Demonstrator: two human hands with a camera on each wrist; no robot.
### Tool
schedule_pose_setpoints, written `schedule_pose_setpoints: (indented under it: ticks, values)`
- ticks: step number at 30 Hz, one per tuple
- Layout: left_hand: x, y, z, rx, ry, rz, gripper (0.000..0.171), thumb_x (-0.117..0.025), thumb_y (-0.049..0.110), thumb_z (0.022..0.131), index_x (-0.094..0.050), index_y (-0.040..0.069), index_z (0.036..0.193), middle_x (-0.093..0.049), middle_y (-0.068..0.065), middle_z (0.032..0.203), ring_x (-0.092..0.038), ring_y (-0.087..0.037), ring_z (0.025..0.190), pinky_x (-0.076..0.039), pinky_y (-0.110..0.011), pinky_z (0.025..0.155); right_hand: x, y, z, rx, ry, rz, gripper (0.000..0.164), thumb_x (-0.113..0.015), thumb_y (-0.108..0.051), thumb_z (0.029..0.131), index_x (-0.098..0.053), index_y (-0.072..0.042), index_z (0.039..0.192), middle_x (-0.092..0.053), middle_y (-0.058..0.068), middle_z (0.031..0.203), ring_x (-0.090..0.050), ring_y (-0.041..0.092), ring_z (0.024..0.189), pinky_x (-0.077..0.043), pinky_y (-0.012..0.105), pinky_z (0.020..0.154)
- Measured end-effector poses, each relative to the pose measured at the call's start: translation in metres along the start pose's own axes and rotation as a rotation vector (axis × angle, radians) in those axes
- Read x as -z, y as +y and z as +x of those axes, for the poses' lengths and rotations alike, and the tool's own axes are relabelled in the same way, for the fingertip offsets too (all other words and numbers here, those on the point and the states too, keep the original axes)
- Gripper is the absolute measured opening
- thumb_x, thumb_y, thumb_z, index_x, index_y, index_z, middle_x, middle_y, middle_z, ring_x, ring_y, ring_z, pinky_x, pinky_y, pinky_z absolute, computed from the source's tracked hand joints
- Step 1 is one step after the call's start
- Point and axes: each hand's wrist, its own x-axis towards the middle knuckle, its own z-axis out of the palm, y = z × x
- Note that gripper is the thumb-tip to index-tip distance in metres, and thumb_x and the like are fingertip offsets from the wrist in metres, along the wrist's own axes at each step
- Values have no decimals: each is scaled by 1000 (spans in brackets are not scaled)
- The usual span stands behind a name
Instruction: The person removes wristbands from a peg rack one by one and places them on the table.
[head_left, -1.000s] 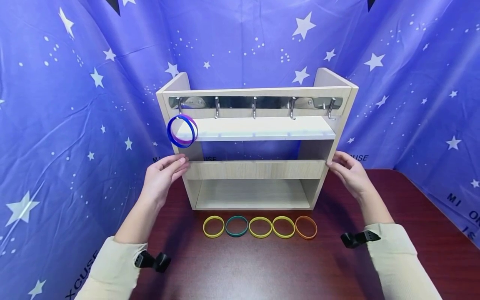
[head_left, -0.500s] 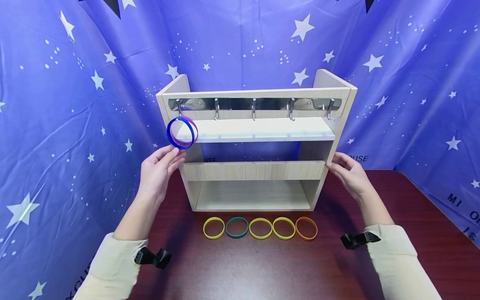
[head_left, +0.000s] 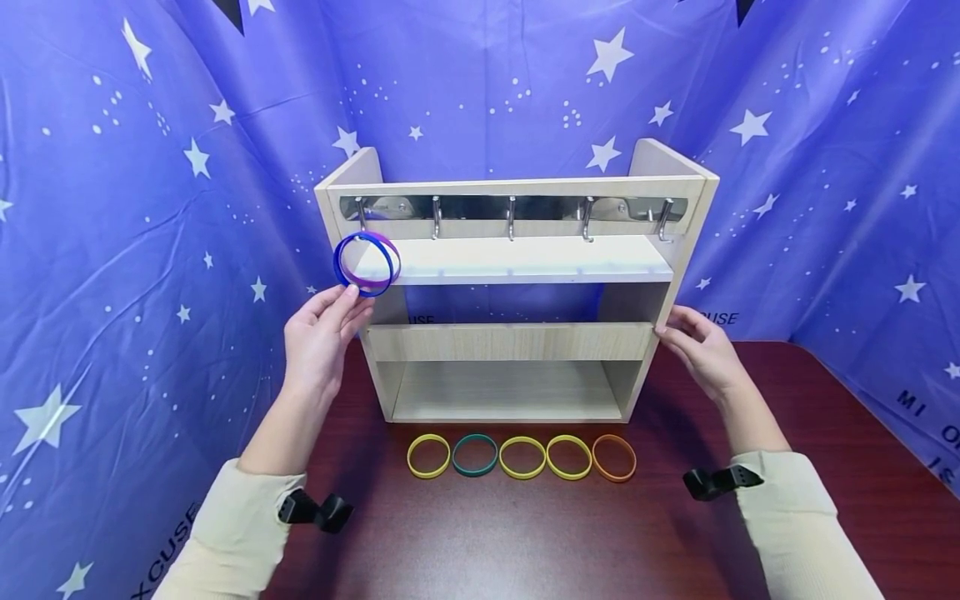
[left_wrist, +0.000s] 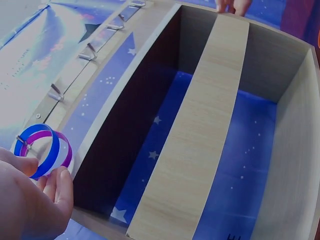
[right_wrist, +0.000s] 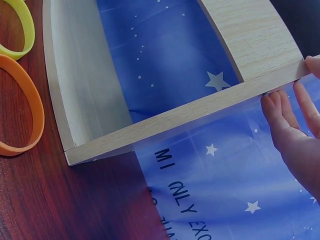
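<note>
A blue wristband and a purple wristband hang on the leftmost metal hook of a wooden shelf unit. My left hand pinches the blue band at its lower edge, thumb in front and fingers behind. In the left wrist view, the purple wristband sits behind the blue one, close to the fingertips. On the other side, my right hand grips the unit's right side panel, its thumb at the front edge and its fingers against the outer face.
Before the unit, a row of wristbands lies on the dark red table: yellow, teal, two more yellow, and orange. Several other hooks carry no bands. A starry blue curtain surrounds the table.
My left hand has risen from the unit's left side to the hanging bands and taken the blue one's lower edge. The two bands stand slightly farther apart. My right hand has stayed put.
</note>
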Motion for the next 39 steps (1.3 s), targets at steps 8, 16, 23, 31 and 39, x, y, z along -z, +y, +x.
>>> schedule_pose_setpoints:
  ticks: [8, 16, 23, 31, 39]
  values:
    - [-3, -4, 1, -49, 18, -56, 6, -65, 4, 89, -67, 3, 95, -75, -2, 74, -73, -10, 71, -62, -23, 74, 1, 1, 0, 4, -10, 17, 33, -53, 8, 92, -65, -18, 107, -63, -7, 98, -62, 0, 90, -53, 9, 84]
    - [-6, 0, -1, -90, 54, -104, 20, -69, 4, 86, -67, -4, 104, -75, -4, 77, -73, -12, 71, -61, -24, 77, 1, 0, 1, 7, -14, 9, 33, -52, 9, 92, -65, -18, 107, -63, -7, 97, -62, 0, 90, -53, 10, 83]
    - [-8, 3, -2, -120, 49, -170, 15, -72, 3, 83, -71, -1, 98, -75, -7, 79, -74, -14, 71, -59, -30, 83, 1, 0, 0, -11, -2, -20, 32, -53, 6, 92, -64, -20, 108, -62, -8, 98, -62, -1, 90, -53, 9, 84]
    - [-8, 7, -5, -152, 18, -235, 17, -74, 3, 80, -73, -2, 96, -75, -8, 83, -74, -17, 74, -60, -30, 80, 0, 0, -1, 0, -13, -7, 32, -53, 7, 92, -64, -19, 109, -63, -7, 98, -62, 0, 90, -53, 9, 85]
    - [-6, 8, -8, -147, -12, -240, 19, -73, 2, 80, -73, -3, 98, -76, -9, 86, -74, -18, 77, -60, -30, 80, 0, 0, 0, -2, -7, 2, 33, -53, 8, 92, -64, -19, 108, -63, -7, 98, -63, 0, 90, -53, 9, 84]
